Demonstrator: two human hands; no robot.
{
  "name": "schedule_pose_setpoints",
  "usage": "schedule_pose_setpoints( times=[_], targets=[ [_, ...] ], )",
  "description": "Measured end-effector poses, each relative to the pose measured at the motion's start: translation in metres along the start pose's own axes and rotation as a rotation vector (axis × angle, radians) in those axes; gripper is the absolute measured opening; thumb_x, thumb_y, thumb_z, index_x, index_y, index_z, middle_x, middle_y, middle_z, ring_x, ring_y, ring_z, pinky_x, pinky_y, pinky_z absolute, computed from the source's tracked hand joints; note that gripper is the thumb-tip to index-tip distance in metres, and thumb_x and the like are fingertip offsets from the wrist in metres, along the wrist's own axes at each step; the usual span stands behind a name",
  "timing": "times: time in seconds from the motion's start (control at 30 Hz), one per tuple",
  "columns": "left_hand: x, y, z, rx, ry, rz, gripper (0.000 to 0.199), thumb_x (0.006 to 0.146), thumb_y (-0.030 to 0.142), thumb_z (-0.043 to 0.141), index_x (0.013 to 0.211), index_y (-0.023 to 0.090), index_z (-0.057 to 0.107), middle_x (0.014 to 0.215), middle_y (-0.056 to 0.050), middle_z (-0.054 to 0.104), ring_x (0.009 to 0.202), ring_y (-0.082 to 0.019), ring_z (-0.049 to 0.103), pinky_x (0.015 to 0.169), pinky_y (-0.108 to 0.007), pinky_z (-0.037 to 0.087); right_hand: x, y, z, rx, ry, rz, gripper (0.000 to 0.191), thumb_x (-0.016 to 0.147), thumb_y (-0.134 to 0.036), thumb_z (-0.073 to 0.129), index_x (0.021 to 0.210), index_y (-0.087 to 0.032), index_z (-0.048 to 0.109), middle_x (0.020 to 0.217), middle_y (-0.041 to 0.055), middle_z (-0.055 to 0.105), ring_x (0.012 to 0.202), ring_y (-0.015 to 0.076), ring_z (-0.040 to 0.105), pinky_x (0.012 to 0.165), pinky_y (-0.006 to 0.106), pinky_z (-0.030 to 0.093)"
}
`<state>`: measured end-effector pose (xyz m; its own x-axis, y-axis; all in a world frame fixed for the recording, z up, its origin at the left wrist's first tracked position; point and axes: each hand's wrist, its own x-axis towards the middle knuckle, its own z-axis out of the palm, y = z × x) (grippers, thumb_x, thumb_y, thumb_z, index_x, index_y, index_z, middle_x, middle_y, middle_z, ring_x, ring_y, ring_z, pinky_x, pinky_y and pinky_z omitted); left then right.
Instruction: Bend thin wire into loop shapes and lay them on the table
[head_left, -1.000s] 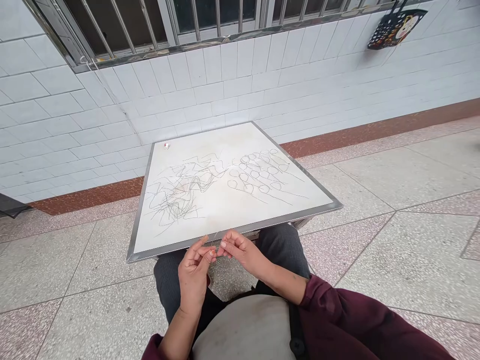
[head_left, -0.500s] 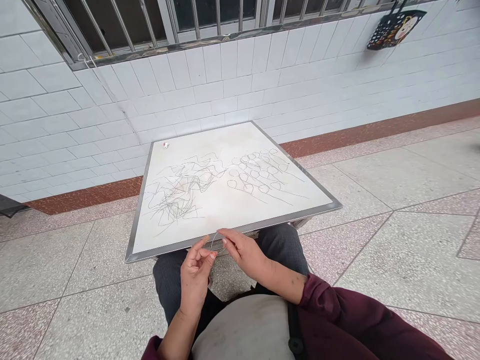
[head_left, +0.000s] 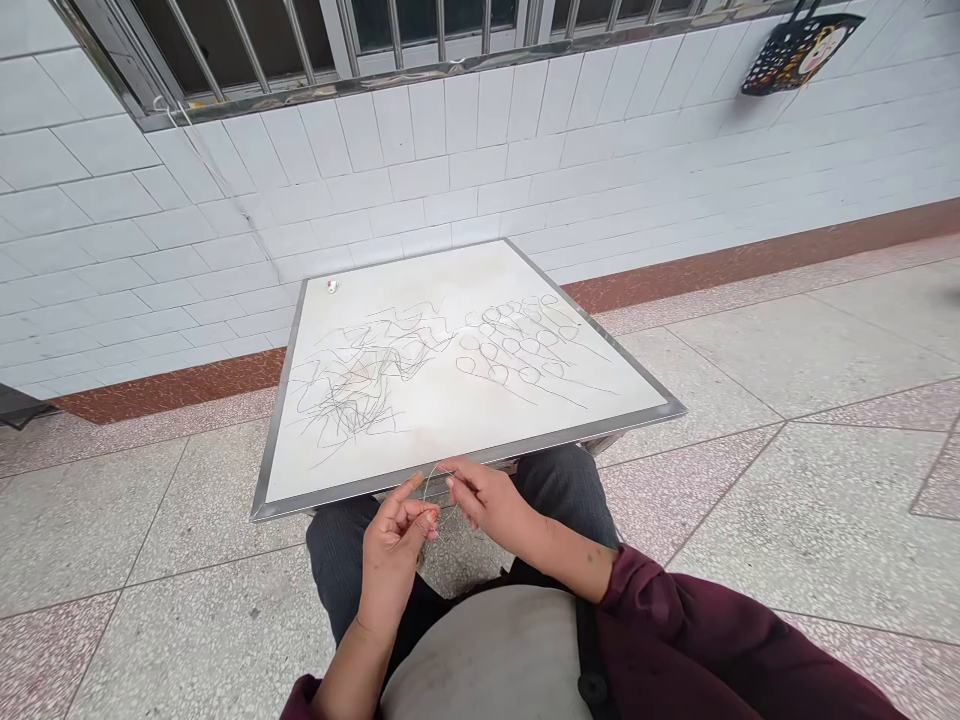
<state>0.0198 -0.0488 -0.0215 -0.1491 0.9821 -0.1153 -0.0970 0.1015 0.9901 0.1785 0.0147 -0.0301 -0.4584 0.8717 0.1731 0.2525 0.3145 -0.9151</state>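
Lower ctr of frame, L hand (head_left: 391, 545) pinches thin wire (head_left: 427, 486) btwn thumb & fingers; wire arcs up to R hand (head_left: 491, 503), fingers bent, can't tell if gripping. Mid-frame, white tabletop (head_left: 457, 420) w/ tangled wires (head_left: 360, 375) at frame's ctr-left, looped wires (head_left: 514, 347) ctr-right.

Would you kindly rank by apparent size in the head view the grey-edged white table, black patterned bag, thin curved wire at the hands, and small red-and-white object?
1. Grey-edged white table
2. Black patterned bag
3. Thin curved wire, by its outline
4. Small red-and-white object
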Motion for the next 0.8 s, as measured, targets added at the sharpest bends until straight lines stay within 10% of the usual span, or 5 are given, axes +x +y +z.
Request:
schedule_pose_setpoints(
  times=[0.8],
  targets=[
    [0.001, 0.011, -0.003, -0.034, -0.036, -0.011, 0.041, 0.077, 0.028, 0.069, 0.116, 0.019, 0.061, 0.078, -0.002, 0.065, 0.075, -0.014, 0.059, 0.062, -0.022, 0.044, 0.002, -0.008, -0.003, 0.609, -0.113, 0.311, 0.033, 0.083, -0.046, 0.058, 0.099, -0.018, 0.062, 0.068, -0.0045, 0.055, 0.048, 0.0062, 0.055, 0.044, 0.019, 0.047]
  ],
)
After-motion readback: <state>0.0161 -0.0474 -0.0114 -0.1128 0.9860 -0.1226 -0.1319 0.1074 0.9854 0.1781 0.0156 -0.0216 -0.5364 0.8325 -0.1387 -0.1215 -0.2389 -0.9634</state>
